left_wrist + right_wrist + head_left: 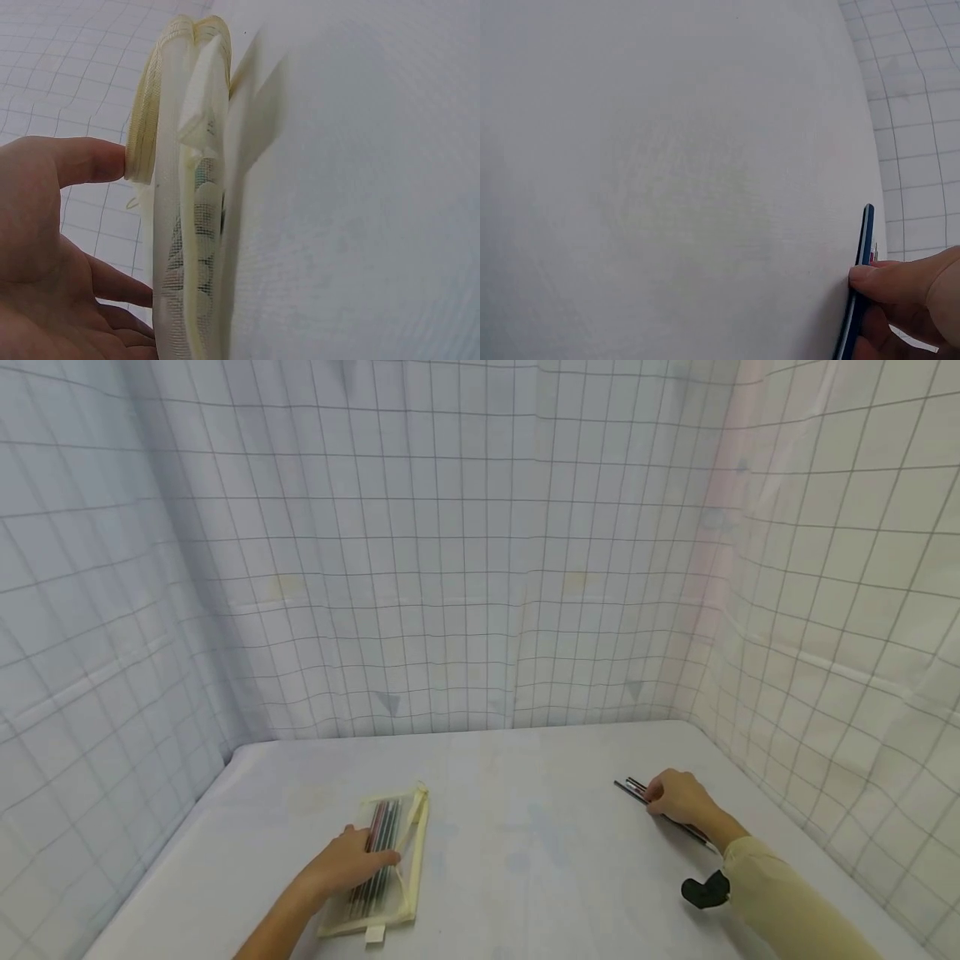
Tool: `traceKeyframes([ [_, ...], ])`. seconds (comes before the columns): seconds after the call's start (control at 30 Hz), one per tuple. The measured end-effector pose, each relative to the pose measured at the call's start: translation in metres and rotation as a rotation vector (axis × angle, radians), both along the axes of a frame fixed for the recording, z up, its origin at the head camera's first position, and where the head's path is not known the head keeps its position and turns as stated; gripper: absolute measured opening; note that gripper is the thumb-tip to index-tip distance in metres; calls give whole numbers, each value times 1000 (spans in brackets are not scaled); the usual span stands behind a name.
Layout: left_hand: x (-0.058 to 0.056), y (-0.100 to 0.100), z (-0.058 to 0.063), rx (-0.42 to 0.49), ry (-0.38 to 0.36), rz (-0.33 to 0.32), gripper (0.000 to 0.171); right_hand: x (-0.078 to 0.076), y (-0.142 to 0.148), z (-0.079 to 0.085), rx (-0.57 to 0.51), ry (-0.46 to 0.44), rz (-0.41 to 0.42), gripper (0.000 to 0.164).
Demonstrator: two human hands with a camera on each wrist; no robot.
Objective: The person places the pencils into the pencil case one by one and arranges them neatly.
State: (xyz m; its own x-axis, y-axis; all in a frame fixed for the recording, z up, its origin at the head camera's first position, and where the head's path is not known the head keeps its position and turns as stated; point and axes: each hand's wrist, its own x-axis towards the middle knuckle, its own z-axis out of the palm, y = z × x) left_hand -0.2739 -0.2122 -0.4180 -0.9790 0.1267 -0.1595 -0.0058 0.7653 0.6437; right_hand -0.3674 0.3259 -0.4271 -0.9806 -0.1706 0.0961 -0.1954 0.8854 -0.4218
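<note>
A cream mesh zip pouch (420, 843) with several slim pencils (384, 827) inside lies on the table at the left. My left hand (347, 864) rests over the pouch, its thumb reaching across toward the zip side. In the left wrist view one fingertip touches the cream zip edge (142, 124), and the other fingers lie against the mesh. At the right, my right hand (681, 797) pinches a dark blue pencil (865, 232) between thumb and fingers. Other slim sticks (636, 783) lie beside it on the table, partly hidden by the hand.
The white table (517, 827) stretches between my hands. White gridded cloth (450, 568) hangs behind it and along both sides. A dark device (707, 890) sits at my right cuff.
</note>
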Motion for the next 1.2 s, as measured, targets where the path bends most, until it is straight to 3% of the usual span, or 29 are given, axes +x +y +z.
traceKeyframes([
  [0.5,-1,0,-2,-10,2,2,95,-3,-4,4,81,-41,4,10],
  [1.03,0,2,-2,5,-1,5,95,-8,-18,14,32,-38,20,14],
  [1.2,2,2,1,-2,5,9,95,-13,-30,19,-66,-45,19,14],
])
